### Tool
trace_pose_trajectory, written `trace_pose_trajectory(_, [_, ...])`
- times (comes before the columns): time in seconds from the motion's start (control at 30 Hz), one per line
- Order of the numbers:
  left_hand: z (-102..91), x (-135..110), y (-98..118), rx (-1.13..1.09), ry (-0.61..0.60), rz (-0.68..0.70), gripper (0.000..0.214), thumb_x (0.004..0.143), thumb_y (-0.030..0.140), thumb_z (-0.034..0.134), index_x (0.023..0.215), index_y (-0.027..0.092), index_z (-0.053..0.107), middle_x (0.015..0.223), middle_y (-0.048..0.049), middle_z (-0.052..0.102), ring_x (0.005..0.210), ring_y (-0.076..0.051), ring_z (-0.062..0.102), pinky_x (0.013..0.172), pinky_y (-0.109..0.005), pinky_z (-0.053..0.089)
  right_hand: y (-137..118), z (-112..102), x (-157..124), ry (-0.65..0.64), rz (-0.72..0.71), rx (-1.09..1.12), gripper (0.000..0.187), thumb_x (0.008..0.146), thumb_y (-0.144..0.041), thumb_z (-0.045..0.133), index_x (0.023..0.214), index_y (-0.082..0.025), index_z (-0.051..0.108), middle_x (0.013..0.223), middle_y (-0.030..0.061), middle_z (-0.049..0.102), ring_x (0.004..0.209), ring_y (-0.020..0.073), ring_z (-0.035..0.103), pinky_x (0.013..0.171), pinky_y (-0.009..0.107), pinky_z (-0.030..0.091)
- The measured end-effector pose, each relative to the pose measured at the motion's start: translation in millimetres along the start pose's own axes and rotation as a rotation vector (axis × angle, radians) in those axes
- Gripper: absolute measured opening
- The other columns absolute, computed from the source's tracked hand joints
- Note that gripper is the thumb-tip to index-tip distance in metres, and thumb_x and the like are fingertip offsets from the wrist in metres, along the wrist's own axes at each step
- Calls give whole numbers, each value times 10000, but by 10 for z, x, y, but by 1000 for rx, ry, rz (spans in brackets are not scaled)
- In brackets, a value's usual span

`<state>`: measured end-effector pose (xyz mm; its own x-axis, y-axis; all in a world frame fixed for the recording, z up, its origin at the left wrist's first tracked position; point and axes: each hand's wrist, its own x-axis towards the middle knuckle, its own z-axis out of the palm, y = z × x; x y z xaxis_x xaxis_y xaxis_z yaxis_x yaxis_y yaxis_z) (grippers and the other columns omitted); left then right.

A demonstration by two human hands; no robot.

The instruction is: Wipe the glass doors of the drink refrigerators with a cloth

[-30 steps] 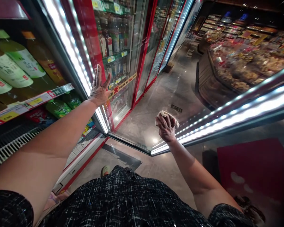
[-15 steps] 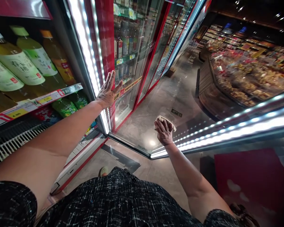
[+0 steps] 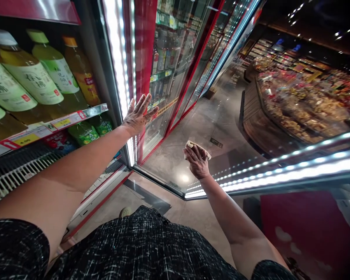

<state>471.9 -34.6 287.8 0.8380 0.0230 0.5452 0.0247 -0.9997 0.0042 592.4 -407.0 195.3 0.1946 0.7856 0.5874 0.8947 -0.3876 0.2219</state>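
A glass cooler door (image 3: 166, 171) stands swung out in front of me, with bright light strips along both its sides. My left hand (image 3: 138, 116) is spread with fingers apart at the door's left edge, beside the light strip and a yellow printed strip (image 3: 166, 107). My right hand (image 3: 198, 160) presses a folded pale cloth (image 3: 205, 152) against the lower part of the glass, its fingers bent over it. Part of the cloth is hidden under the palm.
To the left, open cooler shelves hold several bottled drinks (image 3: 32, 72) above a price rail (image 3: 52, 124). A wooden display stand (image 3: 256, 116) heaped with packaged goods curves beyond the glass. Red-framed cooler doors (image 3: 189, 77) run ahead, and a red panel (image 3: 303, 225) lies at right.
My right hand has shifted slightly left with the cloth. My left hand appears a little further right and lower, while the whole view has turned slightly.
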Motion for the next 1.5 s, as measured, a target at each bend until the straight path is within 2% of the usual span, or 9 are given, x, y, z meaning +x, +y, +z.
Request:
trace_pose_trajectory(0.17, [51,-19,-111,24,12,34,805,887,66,524,1588,407,323,1736,-36,65,1592,-277,-4,1266,-617,95,28,-113,399,81,149,-53,526,990,-169,489,1505,-269,521,1520,119,551,1503,274,390,1265,513,-10])
trace_pose_trajectory(0.4, [6,-34,-156,-37,27,72,721,917,32,444,1543,390,429,1732,-22,90,1592,-276,53,1277,-585,123,-187,21,425,1,-105,31,534,1004,-138,482,1519,-277,495,1455,65,623,1435,205,492,1271,399,112])
trace_pose_trajectory(0.6, [-152,-43,-177,-68,2,70,593,977,79,387,1464,383,536,1714,-7,207,1586,-224,166,1258,-536,228,-210,-94,887,13,81,37,583,1007,-144,456,1572,-282,415,1576,103,481,1533,249,337,1276,510,43])
trace_pose_trajectory(0.77, [-366,44,-249,-57,-27,61,477,1010,231,427,1449,360,560,1678,-6,313,1560,-193,261,1262,-473,227,-389,116,891,-20,-118,97,529,1006,-97,434,1508,-248,511,1508,72,568,1471,207,445,1270,426,173])
trace_pose_trajectory(0.9, [-501,184,-365,-36,-8,35,536,1011,171,376,1494,370,496,1709,13,187,1590,-148,90,1280,-484,103,-480,136,959,-69,-156,117,519,1016,-114,447,1511,-259,504,1516,59,560,1472,191,443,1266,403,200])
trace_pose_trajectory(1.0, [-519,242,-428,-21,-24,66,614,990,102,365,1502,428,458,1710,57,115,1581,-112,21,1280,-490,43,-504,72,1188,-1,-53,90,538,1030,-154,449,1555,-273,441,1576,67,483,1535,205,333,1291,447,102])
trace_pose_trajectory(1.1, [-505,241,-445,-21,-16,66,633,991,96,360,1506,453,447,1705,70,87,1576,-107,19,1282,-486,32,-582,146,1316,47,-17,65,537,1034,-174,453,1564,-255,427,1594,73,453,1549,229,300,1297,479,40])
trace_pose_trajectory(1.3, [-536,236,-465,-6,-50,80,641,1008,104,317,1514,484,420,1700,93,86,1570,-101,26,1277,-504,35,-803,455,1284,-141,-191,191,562,998,-84,437,1536,-244,466,1564,50,501,1505,181,389,1285,412,219])
trace_pose_trajectory(1.5, [-593,257,-490,10,-91,106,613,1031,130,282,1531,464,403,1696,64,88,1568,-104,9,1267,-543,60,-935,428,1745,-40,-69,171,572,1031,-144,415,1591,-253,371,1629,52,390,1559,218,272,1299,487,150])
